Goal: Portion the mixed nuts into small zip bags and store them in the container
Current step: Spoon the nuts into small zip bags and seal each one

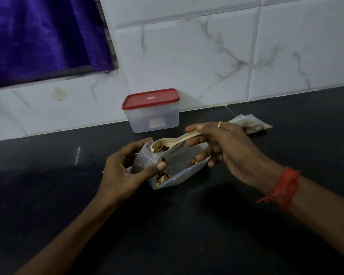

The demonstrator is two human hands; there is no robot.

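Observation:
My left hand (125,167) grips a small clear zip bag (142,161) with its mouth held open and facing up. My right hand (224,149) holds a pale wooden spoon (173,143) by the handle; its bowl carries mixed nuts and hovers right at the small bag's mouth. Under both lies the large clear nut bag (177,171) on the dark counter, with nuts showing at its lower edge. A clear plastic container (153,112) with a red lid, closed, stands against the wall behind.
Small filled zip bags (250,124) lie on the black counter (167,225) to the right, behind my right hand. White marbled tiles form the back wall. A purple curtain (44,36) hangs at the upper left above a ledge.

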